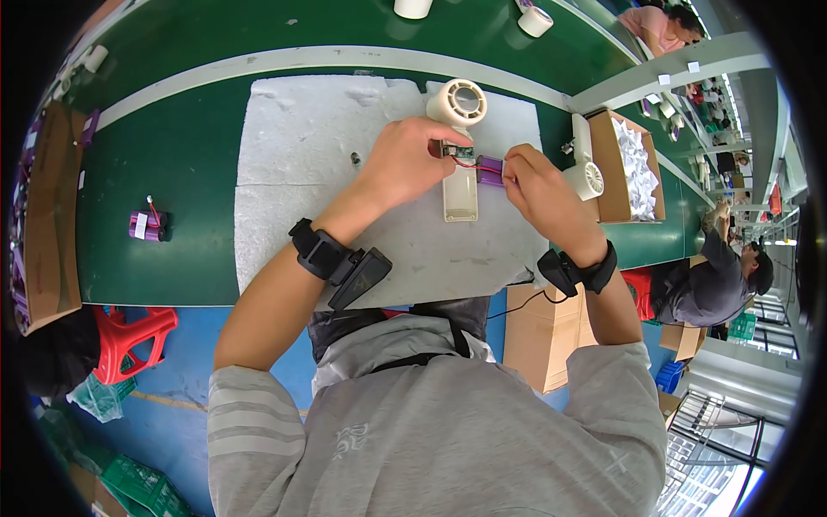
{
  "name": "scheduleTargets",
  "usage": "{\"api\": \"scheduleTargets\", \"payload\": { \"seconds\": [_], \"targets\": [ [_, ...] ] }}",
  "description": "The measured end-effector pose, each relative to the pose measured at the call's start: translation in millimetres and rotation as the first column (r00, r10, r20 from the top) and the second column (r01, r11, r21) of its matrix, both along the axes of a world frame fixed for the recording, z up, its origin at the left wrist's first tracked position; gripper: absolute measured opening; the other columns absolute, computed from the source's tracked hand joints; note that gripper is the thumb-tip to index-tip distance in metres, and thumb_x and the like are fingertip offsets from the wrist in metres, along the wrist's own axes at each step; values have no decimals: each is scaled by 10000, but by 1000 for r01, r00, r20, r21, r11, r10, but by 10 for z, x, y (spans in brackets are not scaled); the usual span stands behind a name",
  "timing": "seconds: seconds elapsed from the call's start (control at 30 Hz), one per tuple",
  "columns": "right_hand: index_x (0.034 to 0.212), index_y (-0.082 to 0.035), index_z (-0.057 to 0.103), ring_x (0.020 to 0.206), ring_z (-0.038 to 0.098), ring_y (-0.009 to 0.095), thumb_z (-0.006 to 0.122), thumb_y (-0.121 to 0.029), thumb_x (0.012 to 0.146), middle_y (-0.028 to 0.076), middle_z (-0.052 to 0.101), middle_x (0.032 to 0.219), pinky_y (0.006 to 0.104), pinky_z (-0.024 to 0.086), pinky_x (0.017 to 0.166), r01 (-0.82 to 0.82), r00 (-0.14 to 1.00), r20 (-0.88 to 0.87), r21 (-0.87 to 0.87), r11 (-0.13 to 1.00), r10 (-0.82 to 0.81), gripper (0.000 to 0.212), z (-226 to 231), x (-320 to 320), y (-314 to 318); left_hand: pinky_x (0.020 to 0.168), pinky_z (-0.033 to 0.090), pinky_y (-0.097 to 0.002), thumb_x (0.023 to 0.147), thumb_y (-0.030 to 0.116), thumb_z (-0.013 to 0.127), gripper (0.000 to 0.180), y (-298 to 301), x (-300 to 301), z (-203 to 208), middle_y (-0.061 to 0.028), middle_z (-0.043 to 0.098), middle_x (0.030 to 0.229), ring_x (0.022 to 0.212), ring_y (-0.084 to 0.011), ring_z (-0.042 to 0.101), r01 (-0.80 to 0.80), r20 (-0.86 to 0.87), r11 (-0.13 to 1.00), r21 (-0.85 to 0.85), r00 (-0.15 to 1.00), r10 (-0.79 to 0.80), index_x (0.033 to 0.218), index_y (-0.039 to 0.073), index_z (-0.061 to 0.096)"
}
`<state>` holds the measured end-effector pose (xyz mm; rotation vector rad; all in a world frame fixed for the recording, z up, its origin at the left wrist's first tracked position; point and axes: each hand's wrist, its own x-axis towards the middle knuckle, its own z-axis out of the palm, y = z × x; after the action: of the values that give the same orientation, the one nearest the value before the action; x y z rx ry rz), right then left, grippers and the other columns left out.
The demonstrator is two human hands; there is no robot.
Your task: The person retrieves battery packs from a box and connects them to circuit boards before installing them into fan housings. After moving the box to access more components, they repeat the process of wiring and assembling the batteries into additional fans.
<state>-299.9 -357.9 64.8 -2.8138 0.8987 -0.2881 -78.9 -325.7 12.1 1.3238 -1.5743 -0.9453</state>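
Observation:
A cream handheld fan (461,202) lies on the white foam sheet (293,164), its round head away from me and its handle toward me. My left hand (405,162) is closed at the fan's neck, pinching a small green circuit board (460,152) between thumb and fingers. To the right of the handle, my right hand (551,194) grips the end of a purple battery pack (490,171). A thin red wire (465,165) runs between the board and the pack, across the handle. The fingertips of my right hand are partly hidden.
Another fan (586,177) lies to the right, by a cardboard box (613,198) of white pieces. On the green table (155,276), a purple battery pack (146,226) with a connector lies left. A box (52,233) stands at the far left edge. Co-workers sit on the right.

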Motion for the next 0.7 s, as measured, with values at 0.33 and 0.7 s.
{"api": "scheduleTargets", "payload": {
  "seconds": [0.33, 0.7],
  "targets": [
    [952, 34, 501, 795, 527, 320, 569, 19, 810, 165, 519, 967, 349, 456, 730, 32, 997, 67, 144, 989, -42, 158, -10, -183, -207, 688, 519, -325, 711, 75, 659, 303, 3, 2, 7, -123, 673, 792, 703, -227, 636, 5, 11, 1000, 1, 1000, -5, 1001, 124, 734],
    [1215, -20, 566, 929, 640, 241, 604, -83, 864, 132, 645, 1078, 345, 498, 814, 714, 677, 187, 73, 697, -712, 359, 523, -867, -375, 674, 520, -317, 721, 55, 650, 291, 1, -31, -42, -123, 678, 800, 685, -216, 635, -47, -46, 998, 31, 998, 48, 993, 109, 735]
  ]
}}
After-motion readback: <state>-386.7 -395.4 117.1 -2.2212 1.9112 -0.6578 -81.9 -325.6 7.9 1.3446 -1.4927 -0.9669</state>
